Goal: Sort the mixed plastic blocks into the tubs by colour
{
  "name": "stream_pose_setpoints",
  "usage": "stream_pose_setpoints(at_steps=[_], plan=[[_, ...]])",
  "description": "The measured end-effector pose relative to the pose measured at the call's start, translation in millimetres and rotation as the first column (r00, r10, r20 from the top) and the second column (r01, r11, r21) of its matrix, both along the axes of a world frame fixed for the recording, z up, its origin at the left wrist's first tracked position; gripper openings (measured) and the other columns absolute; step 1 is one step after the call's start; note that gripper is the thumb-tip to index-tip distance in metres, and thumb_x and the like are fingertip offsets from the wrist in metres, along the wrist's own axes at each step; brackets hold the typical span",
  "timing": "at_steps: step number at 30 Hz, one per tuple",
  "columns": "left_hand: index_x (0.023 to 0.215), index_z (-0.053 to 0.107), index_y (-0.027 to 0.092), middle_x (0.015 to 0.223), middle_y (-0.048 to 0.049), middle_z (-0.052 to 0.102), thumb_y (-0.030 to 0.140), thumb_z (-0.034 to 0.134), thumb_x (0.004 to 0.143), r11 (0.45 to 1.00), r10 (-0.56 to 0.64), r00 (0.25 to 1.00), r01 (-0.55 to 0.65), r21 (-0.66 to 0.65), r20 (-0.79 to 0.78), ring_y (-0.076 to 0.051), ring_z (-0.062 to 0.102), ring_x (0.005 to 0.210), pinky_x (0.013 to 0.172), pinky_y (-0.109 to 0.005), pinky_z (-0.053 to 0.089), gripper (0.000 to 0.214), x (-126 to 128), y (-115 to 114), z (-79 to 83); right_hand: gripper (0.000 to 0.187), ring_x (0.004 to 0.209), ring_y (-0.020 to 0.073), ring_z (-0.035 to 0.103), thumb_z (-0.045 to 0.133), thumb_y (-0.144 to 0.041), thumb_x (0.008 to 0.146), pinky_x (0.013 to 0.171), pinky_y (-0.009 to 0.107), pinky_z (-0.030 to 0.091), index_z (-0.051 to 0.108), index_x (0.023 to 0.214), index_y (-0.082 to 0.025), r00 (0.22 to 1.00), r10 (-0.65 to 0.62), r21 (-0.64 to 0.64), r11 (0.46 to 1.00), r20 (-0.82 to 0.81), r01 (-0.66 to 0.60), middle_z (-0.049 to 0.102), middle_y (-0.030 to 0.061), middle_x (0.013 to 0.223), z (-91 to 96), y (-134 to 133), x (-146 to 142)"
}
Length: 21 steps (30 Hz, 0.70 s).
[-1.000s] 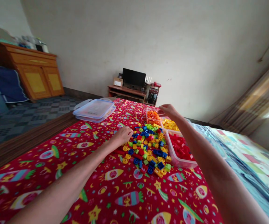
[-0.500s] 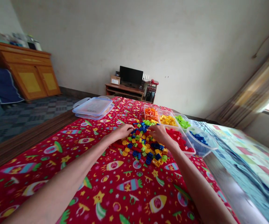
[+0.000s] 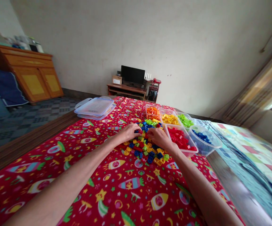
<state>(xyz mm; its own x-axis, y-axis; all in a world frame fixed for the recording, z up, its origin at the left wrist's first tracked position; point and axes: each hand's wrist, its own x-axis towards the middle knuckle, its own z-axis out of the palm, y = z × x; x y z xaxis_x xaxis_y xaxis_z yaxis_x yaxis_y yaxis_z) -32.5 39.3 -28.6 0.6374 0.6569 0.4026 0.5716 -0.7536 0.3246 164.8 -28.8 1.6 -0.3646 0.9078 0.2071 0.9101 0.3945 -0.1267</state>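
A heap of small toy building bricks (image 3: 147, 150) in blue, yellow, red and green lies on a red patterned cloth (image 3: 131, 201). Both hands reach into its middle, fingertips close to each other. My left hand (image 3: 129, 131) bends over the heap's left side, thumb and fingers closed near red and yellow bricks. On the right side, my right hand (image 3: 160, 137) is closed with its fingers curled down. Whatever the fingertips hold is too small or hidden. Beside my right hand stands a clear tub of red bricks (image 3: 179, 138).
Clear tubs hold orange bricks (image 3: 153, 112), yellow bricks (image 3: 170, 119), green bricks (image 3: 185, 120) and, in a round tub, blue bricks (image 3: 201, 137). Clear lids (image 3: 95, 107) are stacked at the back left. A monitor (image 3: 133, 76) stands on a desk beyond. The wooden edge (image 3: 235, 185) runs along the right.
My left hand has moved right, further over the heap. My right hand has shifted slightly down, and the fingertips of both hands are now closer together.
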Motion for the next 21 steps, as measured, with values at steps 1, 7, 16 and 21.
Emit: stream_pose_setpoints(at_steps=[1,7,16,21], plan=[[0.083,0.07,0.019,0.087,-0.0053,0.068,0.028,0.062,0.077,1.0,0.029,1.0,-0.029,0.007,0.002,-0.02,0.062,0.086,0.081,-0.029,0.047,0.014,0.8,-1.1,0.9,0.023,0.087,0.0168,0.061,0.049,-0.024,0.088,0.07,0.023,0.038,0.065,0.103,-0.017,1.0,-0.007,0.021,1.0,0.011,0.007,0.07,0.0076,0.095,-1.9,-0.1,-1.5],[0.074,0.065,0.017,0.075,-0.0034,0.066,0.023,0.053,0.077,0.988,0.152,0.982,-0.152,-0.011,0.112,-0.015,0.06,0.069,0.066,-0.024,0.047,0.014,1.1,-7.8,9.6,0.018,0.09,0.0181,0.061,0.05,-0.022,0.085,0.075,0.024,0.039,0.065,0.093,-0.018,0.994,0.005,0.044,0.999,0.107,-0.01,0.069,0.0094,0.099,-11.4,-1.3,-7.8],[0.101,0.056,0.014,0.081,-0.0034,0.067,0.022,0.055,0.074,0.942,0.135,0.914,0.002,-0.336,0.383,-0.016,0.064,0.073,0.065,-0.027,0.051,0.027,7.4,-4.6,15.1,0.018,0.068,0.0142,0.059,0.048,-0.029,0.078,0.065,0.024,0.045,0.061,0.081,-0.017,0.691,-0.109,-0.045,0.993,-0.715,0.111,0.065,0.0026,0.071,0.8,13.1,0.1],[0.108,0.054,0.015,0.088,-0.005,0.069,0.031,0.065,0.074,0.929,0.084,0.839,0.129,-0.347,0.538,-0.018,0.067,0.081,0.07,-0.029,0.052,0.04,14.0,-11.3,25.5,0.018,0.057,0.0114,0.057,0.046,-0.034,0.08,0.056,0.022,0.047,0.054,0.074,-0.018,0.246,-0.269,-0.3,0.949,-0.931,-0.099,0.059,0.0006,0.063,-0.6,14.0,-10.2]])
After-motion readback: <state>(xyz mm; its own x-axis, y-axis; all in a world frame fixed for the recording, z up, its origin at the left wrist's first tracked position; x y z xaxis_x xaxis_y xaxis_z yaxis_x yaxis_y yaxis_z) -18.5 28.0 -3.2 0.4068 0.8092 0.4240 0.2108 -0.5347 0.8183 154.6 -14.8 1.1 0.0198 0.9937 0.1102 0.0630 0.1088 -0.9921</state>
